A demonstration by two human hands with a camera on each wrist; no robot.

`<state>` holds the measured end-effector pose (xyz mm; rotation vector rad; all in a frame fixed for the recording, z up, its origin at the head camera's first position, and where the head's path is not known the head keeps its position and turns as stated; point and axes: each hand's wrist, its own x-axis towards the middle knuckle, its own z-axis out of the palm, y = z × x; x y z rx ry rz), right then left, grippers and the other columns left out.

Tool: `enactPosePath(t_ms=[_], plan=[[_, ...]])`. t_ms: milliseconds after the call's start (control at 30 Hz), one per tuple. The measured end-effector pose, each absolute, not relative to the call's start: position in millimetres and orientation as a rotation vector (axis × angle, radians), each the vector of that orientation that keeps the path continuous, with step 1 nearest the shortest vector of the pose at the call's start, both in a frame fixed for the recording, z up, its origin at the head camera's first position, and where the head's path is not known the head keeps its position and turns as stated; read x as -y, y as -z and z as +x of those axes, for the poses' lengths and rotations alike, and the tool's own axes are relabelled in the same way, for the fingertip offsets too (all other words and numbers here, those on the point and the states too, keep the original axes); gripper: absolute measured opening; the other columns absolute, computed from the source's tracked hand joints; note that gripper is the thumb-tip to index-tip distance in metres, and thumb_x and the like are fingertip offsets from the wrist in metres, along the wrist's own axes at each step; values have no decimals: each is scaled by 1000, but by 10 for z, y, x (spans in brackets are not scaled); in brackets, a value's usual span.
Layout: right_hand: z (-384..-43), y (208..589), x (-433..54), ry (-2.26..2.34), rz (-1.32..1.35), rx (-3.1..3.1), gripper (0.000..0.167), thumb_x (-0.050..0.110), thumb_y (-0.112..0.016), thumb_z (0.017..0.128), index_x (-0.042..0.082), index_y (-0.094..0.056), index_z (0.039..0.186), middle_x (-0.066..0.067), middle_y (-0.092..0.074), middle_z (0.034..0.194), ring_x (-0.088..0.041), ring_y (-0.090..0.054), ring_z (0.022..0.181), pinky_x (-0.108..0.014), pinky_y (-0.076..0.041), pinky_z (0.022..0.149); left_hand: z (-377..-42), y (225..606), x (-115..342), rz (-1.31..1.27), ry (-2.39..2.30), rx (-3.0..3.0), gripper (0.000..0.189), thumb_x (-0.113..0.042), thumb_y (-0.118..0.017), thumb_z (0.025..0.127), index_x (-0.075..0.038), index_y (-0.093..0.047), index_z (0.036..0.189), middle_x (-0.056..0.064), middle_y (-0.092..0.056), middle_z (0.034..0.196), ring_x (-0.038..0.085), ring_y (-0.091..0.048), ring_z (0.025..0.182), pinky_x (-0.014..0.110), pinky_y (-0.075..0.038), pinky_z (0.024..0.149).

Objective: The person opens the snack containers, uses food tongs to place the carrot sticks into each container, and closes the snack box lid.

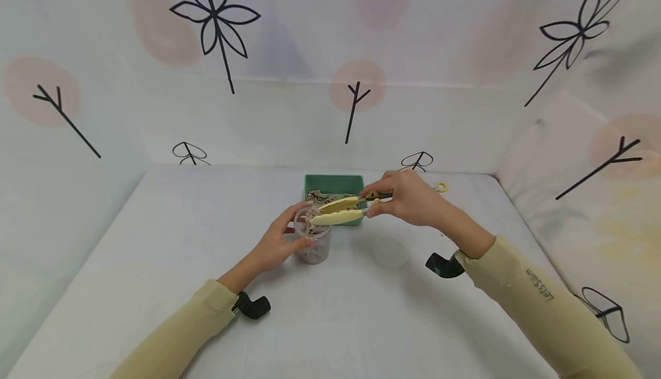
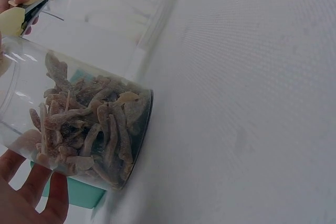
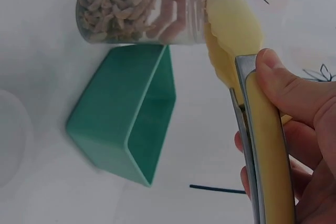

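A clear plastic jar (image 1: 318,254), partly filled with brownish dried strips (image 2: 100,124), stands on the table with its mouth uncovered. My left hand (image 1: 275,245) grips it from the left, thumb in front and fingers around the far side. In my right hand (image 1: 415,198) is a pair of tongs (image 1: 338,217) with yellow tips and metal arms, held by the handles. The tips lie over the jar's mouth, with some strips beside them; whether they pinch any is unclear. Behind the jar, a green box (image 1: 334,184) contains more strips.
A translucent round lid (image 1: 391,251) lies flat to the right of the jar. Farther back on the right is a small yellow ring (image 1: 442,186). The white-covered table (image 1: 330,321) meets patterned cloth walls at the back and sides.
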<state>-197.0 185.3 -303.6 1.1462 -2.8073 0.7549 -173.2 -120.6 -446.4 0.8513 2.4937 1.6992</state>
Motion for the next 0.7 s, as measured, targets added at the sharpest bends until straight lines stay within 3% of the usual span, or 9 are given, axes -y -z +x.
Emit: enactPosePath(t_ms=[467,700], plan=[[-1962,2975,-1824,-641,1104,2886,43,33,-86,77,15,-75,115,4,-69,98,-10,-58,74,-32,-48,65,-1717,4442,1200,828,-1691,-2498,75,-32,-74,92,-25,-34,155,4,-34,157,26,-38,139,52,-45,99],[-1956,2944,-1821,-610,1066,2907,45,33,-86,77,15,-75,117,3,-68,97,-11,-57,74,-32,-48,65,-1718,4426,1195,825,-1705,-2485,75,-19,-75,91,-23,-35,154,6,-38,155,26,-42,136,51,-45,98]])
